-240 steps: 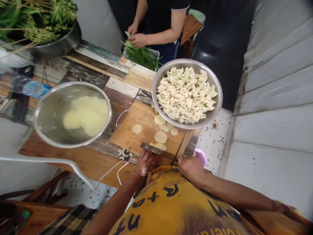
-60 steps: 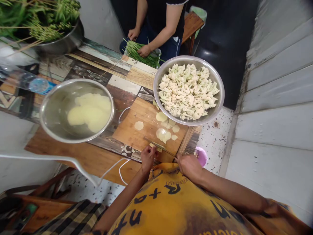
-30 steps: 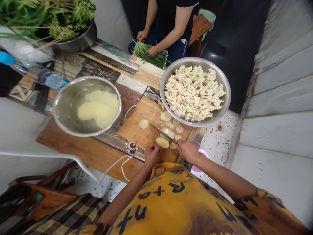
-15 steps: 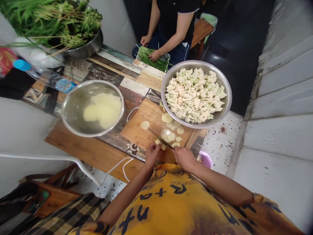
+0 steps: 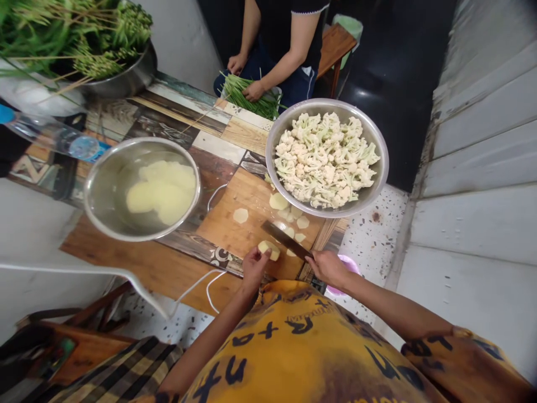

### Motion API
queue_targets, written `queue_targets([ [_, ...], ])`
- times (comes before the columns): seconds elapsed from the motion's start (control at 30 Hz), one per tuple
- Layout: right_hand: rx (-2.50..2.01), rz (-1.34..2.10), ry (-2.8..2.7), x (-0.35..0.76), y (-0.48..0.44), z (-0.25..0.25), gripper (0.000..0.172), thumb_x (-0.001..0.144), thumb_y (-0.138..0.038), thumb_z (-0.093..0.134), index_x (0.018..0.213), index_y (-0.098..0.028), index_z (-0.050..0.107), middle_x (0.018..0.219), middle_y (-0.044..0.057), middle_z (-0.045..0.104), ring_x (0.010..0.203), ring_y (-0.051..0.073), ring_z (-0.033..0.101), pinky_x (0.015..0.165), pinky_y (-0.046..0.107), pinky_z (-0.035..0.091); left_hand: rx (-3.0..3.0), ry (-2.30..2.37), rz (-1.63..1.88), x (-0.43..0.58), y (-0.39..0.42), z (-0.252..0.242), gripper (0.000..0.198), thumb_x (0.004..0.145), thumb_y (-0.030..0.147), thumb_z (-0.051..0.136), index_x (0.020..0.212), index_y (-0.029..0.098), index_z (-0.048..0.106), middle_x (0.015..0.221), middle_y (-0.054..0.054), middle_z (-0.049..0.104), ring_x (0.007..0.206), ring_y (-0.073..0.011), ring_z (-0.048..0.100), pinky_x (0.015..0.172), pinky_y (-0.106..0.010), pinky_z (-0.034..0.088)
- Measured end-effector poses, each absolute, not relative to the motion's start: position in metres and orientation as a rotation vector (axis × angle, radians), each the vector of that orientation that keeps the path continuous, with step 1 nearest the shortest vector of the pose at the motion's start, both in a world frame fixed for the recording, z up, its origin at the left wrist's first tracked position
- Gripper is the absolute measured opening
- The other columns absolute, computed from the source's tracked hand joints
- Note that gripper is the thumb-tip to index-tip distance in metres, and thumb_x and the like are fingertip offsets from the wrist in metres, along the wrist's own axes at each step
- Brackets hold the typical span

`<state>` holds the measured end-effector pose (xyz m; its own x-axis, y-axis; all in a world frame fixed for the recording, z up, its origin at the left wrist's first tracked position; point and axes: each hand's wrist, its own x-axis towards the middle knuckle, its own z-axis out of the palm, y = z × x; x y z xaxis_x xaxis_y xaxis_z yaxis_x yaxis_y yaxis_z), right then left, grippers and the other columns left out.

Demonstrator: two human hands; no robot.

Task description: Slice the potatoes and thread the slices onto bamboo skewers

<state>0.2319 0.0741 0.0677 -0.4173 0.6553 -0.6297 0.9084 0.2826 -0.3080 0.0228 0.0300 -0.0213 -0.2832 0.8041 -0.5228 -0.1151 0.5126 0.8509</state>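
Observation:
My left hand pinches a pale potato piece at the near edge of the wooden cutting board. My right hand grips the handle of a knife whose blade lies angled just beyond that piece. Several thin potato slices lie on the board past the blade, and one slice sits apart to the left.
A steel bowl of cauliflower florets overhangs the board's far right. A steel bowl with peeled potatoes in water stands left. Another person across the table handles green stalks. A bowl of greens, a plastic bottle and a white cable are also here.
More slices lie on the board than eight seconds ago. The knife blade has swung from flat across the near edge to angled, and my left hand now holds a smaller piece.

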Motion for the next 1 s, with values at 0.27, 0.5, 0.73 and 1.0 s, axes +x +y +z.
queue_targets([
  [0.27, 1.432, -0.943, 2.095, 0.238, 0.051, 0.065, 0.032, 0.093, -0.029, 0.032, 0.082, -0.013, 0.058, 0.077, 0.01, 0.067, 0.072, 0.017, 0.063, 0.059, 0.022, 0.037, 0.558, 1.643, 1.0, 0.024, 0.033, -0.017, 0.025, 0.064, 0.038, 0.066, 0.069, 0.014, 0.06, 0.064, 0.001, 0.061, 0.06, -0.0113, 0.054, 0.061, -0.023, 0.044],
  [0.5, 1.443, -0.771, 2.154, 0.235, 0.083, 0.073, 0.033, 0.093, -0.03, 0.03, 0.083, -0.013, 0.057, 0.072, 0.01, 0.067, 0.065, 0.019, 0.063, 0.055, 0.024, 0.037, 0.541, 1.598, 1.024, 0.024, 0.032, -0.022, 0.026, 0.064, 0.039, 0.067, 0.069, 0.014, 0.06, 0.066, -0.001, 0.063, 0.061, -0.0124, 0.056, 0.063, -0.025, 0.048],
  [0.73, 1.344, -0.776, 2.155, 0.212, 0.059, 0.09, 0.024, 0.088, -0.018, 0.034, 0.091, -0.011, 0.057, 0.071, 0.012, 0.067, 0.065, 0.022, 0.064, 0.054, 0.027, 0.04, 0.628, 1.469, 0.965, 0.019, 0.031, -0.022, 0.024, 0.07, 0.038, 0.064, 0.067, 0.015, 0.055, 0.063, 0.001, 0.062, 0.059, -0.0118, 0.056, 0.063, -0.024, 0.046],
  [1.0, 1.292, -0.786, 2.196, 0.206, 0.043, 0.076, 0.018, 0.083, -0.01, 0.039, 0.091, -0.012, 0.055, 0.081, 0.011, 0.066, 0.074, 0.021, 0.063, 0.06, 0.028, 0.044, 0.713, 1.559, 0.96, 0.019, 0.029, -0.022, 0.024, 0.072, 0.037, 0.057, 0.066, 0.014, 0.059, 0.06, 0.0, 0.062, 0.059, -0.0136, 0.056, 0.062, -0.025, 0.046],
])
